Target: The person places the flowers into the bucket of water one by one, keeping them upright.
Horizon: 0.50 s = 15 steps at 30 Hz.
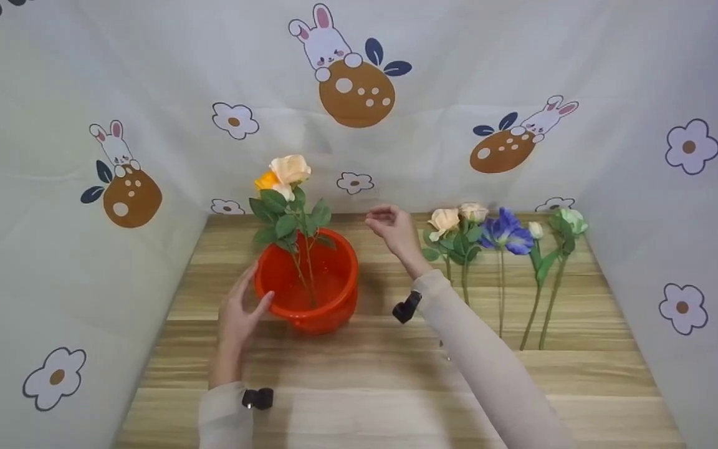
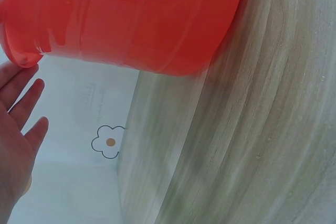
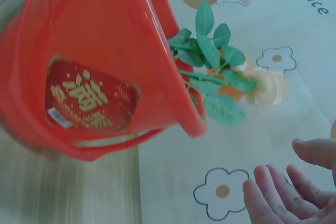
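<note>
A red plastic bucket [image 1: 349, 284] stands on the wooden table, with a peach rose [image 1: 291, 169] and an orange flower [image 1: 267, 181] leaning inside it on leafy stems. My left hand [image 1: 244, 312] is spread at the left side of the bucket's rim, its fingers fairly straight. In the left wrist view, the fingertips of that hand [image 2: 18, 100] meet the rim from outside. To the right of the bucket, my right hand [image 1: 396, 232] hovers with loosely bent fingers and nothing in them. A label and a hanging handle [image 3: 126, 142] show on the bucket in the right wrist view.
On the right of the table [image 1: 359, 399] lie several more stems: peach roses [image 1: 445, 222], a purple flower [image 1: 507, 234], a white bud [image 1: 535, 231] and a pale green flower [image 1: 573, 220]. Cloth walls [image 1: 446, 93] printed with rabbits and flowers enclose the back and sides.
</note>
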Available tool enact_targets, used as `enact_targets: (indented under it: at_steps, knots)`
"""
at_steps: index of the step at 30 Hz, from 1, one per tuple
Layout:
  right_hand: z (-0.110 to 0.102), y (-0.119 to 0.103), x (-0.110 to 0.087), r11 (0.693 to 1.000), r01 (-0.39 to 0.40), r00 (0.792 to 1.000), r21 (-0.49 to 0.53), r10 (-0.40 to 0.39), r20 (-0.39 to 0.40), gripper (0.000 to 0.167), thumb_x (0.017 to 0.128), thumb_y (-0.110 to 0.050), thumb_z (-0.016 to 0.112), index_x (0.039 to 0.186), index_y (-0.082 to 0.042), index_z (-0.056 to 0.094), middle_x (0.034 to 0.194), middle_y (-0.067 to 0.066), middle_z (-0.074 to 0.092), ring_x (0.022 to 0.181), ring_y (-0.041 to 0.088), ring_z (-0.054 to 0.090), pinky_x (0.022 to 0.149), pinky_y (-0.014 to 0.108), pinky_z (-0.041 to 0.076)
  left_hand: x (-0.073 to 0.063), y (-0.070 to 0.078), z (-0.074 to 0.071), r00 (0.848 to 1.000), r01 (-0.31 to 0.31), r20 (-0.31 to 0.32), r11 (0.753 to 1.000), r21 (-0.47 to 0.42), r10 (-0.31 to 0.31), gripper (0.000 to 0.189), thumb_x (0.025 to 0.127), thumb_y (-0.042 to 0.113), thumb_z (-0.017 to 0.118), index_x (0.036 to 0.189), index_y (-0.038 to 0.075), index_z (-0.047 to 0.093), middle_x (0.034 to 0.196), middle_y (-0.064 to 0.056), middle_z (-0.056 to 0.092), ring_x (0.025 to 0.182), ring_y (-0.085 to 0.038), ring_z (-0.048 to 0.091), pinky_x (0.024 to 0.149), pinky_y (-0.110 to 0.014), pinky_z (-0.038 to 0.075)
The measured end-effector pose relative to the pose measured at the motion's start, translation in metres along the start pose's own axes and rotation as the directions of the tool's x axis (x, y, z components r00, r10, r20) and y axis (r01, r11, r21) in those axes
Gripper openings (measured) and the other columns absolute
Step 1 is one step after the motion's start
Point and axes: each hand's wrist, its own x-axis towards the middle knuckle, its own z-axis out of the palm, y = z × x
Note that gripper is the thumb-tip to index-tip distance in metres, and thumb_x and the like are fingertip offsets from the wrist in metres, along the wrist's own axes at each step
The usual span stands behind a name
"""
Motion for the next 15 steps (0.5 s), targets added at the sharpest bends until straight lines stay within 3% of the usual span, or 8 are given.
enact_targets:
  at_steps: [10,15]
  knots:
    - [-0.037,0.02,0.003,0.998,-0.053,0.996,-0.02,0.052,-0.077,0.028,0.091,-0.009,0.07,0.117,0.004,0.066,0.114,0.02,0.071,0.093,0.012,0.067,0.082,0.021,0.058,0.0,-0.001,0.001,0.998,-0.04,-0.042,0.999,0.032,0.042,0.064,0.086,0.018,0.076,0.145,0.007,0.052,0.148,-0.016,0.053,0.139,-0.033,0.048,0.118,-0.053,0.034]
    - [-0.056,0.031,0.002,0.996,-0.075,0.992,0.037,0.078,-0.096,0.032,0.093,-0.008,0.069,0.12,0.007,0.062,0.108,0.013,0.072,0.087,0.006,0.065,0.079,0.017,0.057,0.001,-0.001,0.002,0.998,-0.045,-0.047,0.999,0.028,0.047,0.064,0.086,0.016,0.076,0.145,0.007,0.052,0.148,-0.017,0.053,0.138,-0.032,0.049,0.117,-0.053,0.035]
